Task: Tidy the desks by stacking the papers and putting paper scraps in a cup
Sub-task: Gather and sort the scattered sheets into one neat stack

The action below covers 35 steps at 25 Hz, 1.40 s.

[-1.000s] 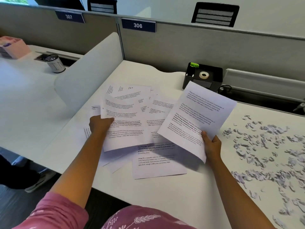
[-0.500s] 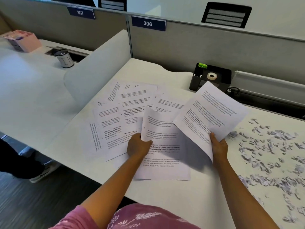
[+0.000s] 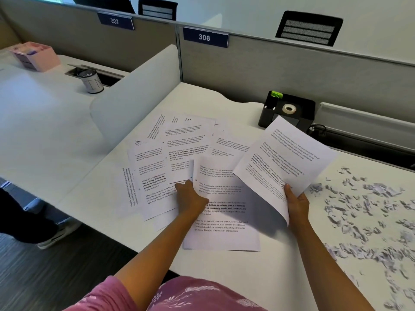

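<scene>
left hand [image 3: 190, 199] stayed on sheet [image 3: 221, 212]; right grip [image 3: 296, 202] lifts page [image 3: 285, 162].

Loose printed sheets [image 3: 179, 158] covered the desk [image 3: 224, 272] centre, overlapping. Right hand [image 3: 296, 203] held a raised sheet [image 3: 285, 162] tilted over the middle, blocking the way toward the black organizer [image 3: 285, 113] at the back. Paper scraps [image 3: 368, 209] littered the right side. White divider [image 3: 134, 97] walled off the left; the cup [image 3: 92, 83] stood beyond it on the neighbouring desk. Bare strip remained along the near edge and behind the sheets.
</scene>
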Each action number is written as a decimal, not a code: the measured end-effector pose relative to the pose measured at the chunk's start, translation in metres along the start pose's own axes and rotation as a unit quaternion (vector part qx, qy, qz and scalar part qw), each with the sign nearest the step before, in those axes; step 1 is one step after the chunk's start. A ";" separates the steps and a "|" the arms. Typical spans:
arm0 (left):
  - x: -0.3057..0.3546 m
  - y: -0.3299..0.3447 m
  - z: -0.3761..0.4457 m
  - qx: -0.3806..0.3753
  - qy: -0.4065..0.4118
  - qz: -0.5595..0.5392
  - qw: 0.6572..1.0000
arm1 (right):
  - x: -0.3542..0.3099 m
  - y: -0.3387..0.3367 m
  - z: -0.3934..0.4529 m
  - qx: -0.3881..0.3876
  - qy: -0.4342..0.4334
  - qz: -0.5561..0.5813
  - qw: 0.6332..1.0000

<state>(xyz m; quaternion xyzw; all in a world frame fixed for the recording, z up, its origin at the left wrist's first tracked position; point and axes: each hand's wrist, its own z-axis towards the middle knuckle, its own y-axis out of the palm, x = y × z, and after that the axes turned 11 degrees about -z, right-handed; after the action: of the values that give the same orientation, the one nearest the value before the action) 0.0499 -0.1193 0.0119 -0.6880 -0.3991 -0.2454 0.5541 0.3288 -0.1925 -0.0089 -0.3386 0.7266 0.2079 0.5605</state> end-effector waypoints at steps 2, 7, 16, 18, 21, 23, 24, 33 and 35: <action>-0.001 -0.002 0.001 -0.011 0.005 -0.012 1.000 | 0.000 0.000 -0.001 -0.003 -0.003 0.004 1.000; 0.007 -0.008 0.000 0.005 -0.040 -0.003 0.999 | 0.000 0.000 0.000 -0.005 0.004 0.014 1.000; 0.017 0.002 -0.003 -0.063 0.128 -0.121 0.982 | -0.007 -0.004 0.007 -0.047 0.032 0.109 0.992; 0.026 0.005 0.005 -0.068 0.145 -0.107 0.981 | -0.012 -0.004 0.012 -0.047 0.011 0.117 0.992; 0.044 0.010 0.026 -0.063 0.153 -0.089 0.982 | -0.027 -0.004 0.014 -0.034 -0.017 0.099 0.994; 0.057 0.014 0.044 -0.047 0.142 -0.089 0.985 | -0.038 -0.003 0.014 -0.034 -0.036 0.088 0.995; 0.062 0.016 0.054 -0.031 0.134 -0.094 0.986 | -0.040 -0.003 0.014 -0.035 -0.043 0.084 0.995; 0.090 0.051 0.107 -0.037 0.044 0.111 0.992 | -0.002 -0.007 0.012 -0.037 -0.025 0.025 0.999; 0.088 0.057 0.108 -0.047 0.025 0.146 0.988 | 0.006 -0.004 0.008 -0.039 -0.017 0.012 0.999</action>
<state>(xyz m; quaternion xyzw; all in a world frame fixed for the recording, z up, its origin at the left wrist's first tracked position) 0.1346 0.0049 0.0202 -0.7578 -0.2682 -0.1971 0.5612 0.3363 -0.1916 -0.0163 -0.3482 0.7119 0.2485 0.5569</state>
